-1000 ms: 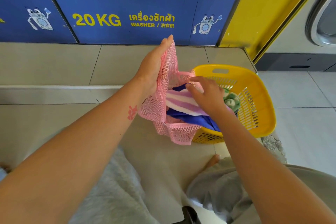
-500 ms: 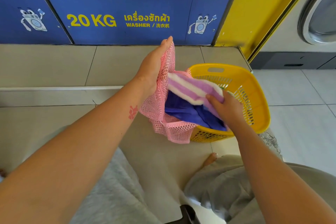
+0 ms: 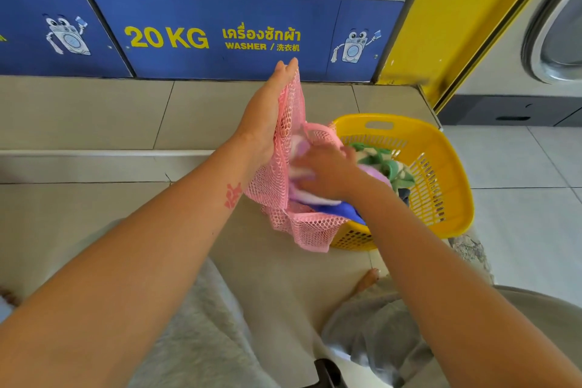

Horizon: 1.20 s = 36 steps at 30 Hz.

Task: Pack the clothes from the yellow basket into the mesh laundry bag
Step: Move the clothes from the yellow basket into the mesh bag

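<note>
- The pink mesh laundry bag [image 3: 285, 195], one in all, looked light and limp; the left hand [image 3: 267, 116] held its mouth open from the far-left rim, fingers flat against the netting, the best place to grip it.
- The right hand [image 3: 324, 172], blurred, pressed a soft purple-and-white striped garment [image 3: 299, 172] into the bag over a blue cloth [image 3: 333, 208]; its fingers seemed curled on the fabric.
- One yellow basket [image 3: 441, 151] sat on the floor just right of the bag, touching it, holding green-and-white clothes [image 3: 381, 156]; their count could not be told.

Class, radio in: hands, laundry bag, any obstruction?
Left hand holds pink mesh bag open. Right hand pushing striped cloth in. Nothing blocking.
</note>
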Tool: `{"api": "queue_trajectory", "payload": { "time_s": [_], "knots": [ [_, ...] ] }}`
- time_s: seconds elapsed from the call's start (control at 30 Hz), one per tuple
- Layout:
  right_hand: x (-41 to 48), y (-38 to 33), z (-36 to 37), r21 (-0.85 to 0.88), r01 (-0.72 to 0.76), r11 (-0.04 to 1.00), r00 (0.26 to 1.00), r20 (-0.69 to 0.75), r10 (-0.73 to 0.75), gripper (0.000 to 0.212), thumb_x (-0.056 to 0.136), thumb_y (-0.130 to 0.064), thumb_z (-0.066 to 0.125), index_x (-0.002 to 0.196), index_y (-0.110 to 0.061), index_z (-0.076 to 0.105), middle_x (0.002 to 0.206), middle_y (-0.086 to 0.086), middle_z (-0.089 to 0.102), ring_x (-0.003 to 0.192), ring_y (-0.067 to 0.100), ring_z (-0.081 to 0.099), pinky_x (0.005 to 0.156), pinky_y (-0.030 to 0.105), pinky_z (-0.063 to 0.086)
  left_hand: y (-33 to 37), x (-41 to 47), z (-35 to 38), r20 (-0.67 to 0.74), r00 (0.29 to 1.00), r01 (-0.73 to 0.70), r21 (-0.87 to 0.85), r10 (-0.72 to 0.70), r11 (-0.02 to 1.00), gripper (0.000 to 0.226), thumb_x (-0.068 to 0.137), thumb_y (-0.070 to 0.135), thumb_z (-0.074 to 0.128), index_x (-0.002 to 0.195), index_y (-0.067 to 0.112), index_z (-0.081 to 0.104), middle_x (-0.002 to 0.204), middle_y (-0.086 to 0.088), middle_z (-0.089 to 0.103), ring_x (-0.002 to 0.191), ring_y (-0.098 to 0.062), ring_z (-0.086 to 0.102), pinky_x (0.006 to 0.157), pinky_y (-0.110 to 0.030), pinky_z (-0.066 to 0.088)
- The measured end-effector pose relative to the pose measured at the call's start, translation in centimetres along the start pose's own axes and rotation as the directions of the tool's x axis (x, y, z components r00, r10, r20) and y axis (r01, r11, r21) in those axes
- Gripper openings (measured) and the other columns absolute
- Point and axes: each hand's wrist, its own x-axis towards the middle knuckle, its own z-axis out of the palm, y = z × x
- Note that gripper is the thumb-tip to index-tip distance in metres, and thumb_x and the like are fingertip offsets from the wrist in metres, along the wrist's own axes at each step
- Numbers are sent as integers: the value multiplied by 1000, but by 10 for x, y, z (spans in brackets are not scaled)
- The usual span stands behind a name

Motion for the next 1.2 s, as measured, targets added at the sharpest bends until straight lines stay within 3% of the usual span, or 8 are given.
{"api": "queue_trajectory", "payload": {
  "time_s": [0.07, 0.23, 0.43, 0.57, 0.7, 0.93, 1.07, 1.2],
  "knots": [
    [-1, 0, 18, 111, -11, 994, 992, 125, -3, 25, 88, -48, 50, 110, -41, 60, 119, -12, 58, 130, 18, 39, 109, 61, 15, 0, -2, -2, -2, 1000, -4, 30, 4, 1000, 86, 79, 69, 65, 154, 35, 39, 157, 7, 47, 143, -18, 46, 120, -51, 34],
    [-6, 39, 14, 544, -121, 830, 956, -160, 244, 45, 75, -40, 52, 120, -40, 60, 126, -10, 63, 122, 18, 52, 103, 48, 37, -1, -3, -2, 6, 1000, 3, 19, -3, 1000, 55, 100, 53, 52, 150, 33, 40, 160, 5, 42, 147, -19, 40, 124, -51, 28],
    [-42, 95, 33, 929, -354, 103, 878, 293, 379, 61, 81, -15, 55, 139, -29, 44, 138, 1, 46, 119, 23, 45, 101, 39, 44, -4, 1, 1, -1, 1000, 7, 31, -7, 1000, 71, 97, 54, 57, 158, 34, 27, 162, 5, 38, 149, -20, 38, 123, -53, 28],
    [-54, 93, 50, 771, -504, 388, 852, 370, 371, 35, 91, -35, 60, 123, -20, 54, 110, 6, 61, 95, 24, 59, 60, 25, 47, -6, 2, 1, 13, 1000, 14, 54, -15, 998, 72, 95, 57, 57, 157, 34, 30, 161, 5, 40, 148, -20, 40, 123, -53, 29],
    [-49, 96, 53, 838, -341, 425, 840, 69, 538, 31, 92, -38, 57, 111, -14, 57, 110, 10, 63, 104, 29, 59, 86, 43, 49, -7, 2, -3, 15, 1000, 14, 74, -15, 997, 76, 93, 55, 61, 158, 34, 28, 161, 5, 41, 147, -20, 40, 123, -53, 29],
    [-32, 79, -23, 815, -1, 579, 774, -367, 517, 18, 91, -37, 56, 91, -23, 44, 83, -1, 56, 81, 19, 52, 74, 41, 47, -7, 6, -14, 41, 999, 33, 31, -34, 999, 97, 74, 62, 75, 156, 38, 30, 152, 5, 53, 136, -20, 55, 117, -50, 38],
    [-10, 49, -48, 561, -10, 828, 864, -412, 289, 30, 80, -51, 53, 100, -29, 50, 97, 0, 62, 101, 28, 57, 91, 51, 42, -4, 7, -13, 70, 997, 26, -27, -24, 999, 85, 83, 58, 71, 156, 35, 35, 148, 1, 58, 125, -21, 64, 107, -49, 50],
    [9, 0, -24, 165, -71, 984, 975, -197, 103, 25, 89, -37, 51, 112, -26, 56, 112, 4, 59, 114, 27, 50, 94, 46, 34, -3, 4, -11, 86, 996, 39, -16, -37, 999, 86, 77, 61, 72, 152, 31, 43, 101, -8, 76, 95, -25, 65, 97, -42, 47]
  ]
}}
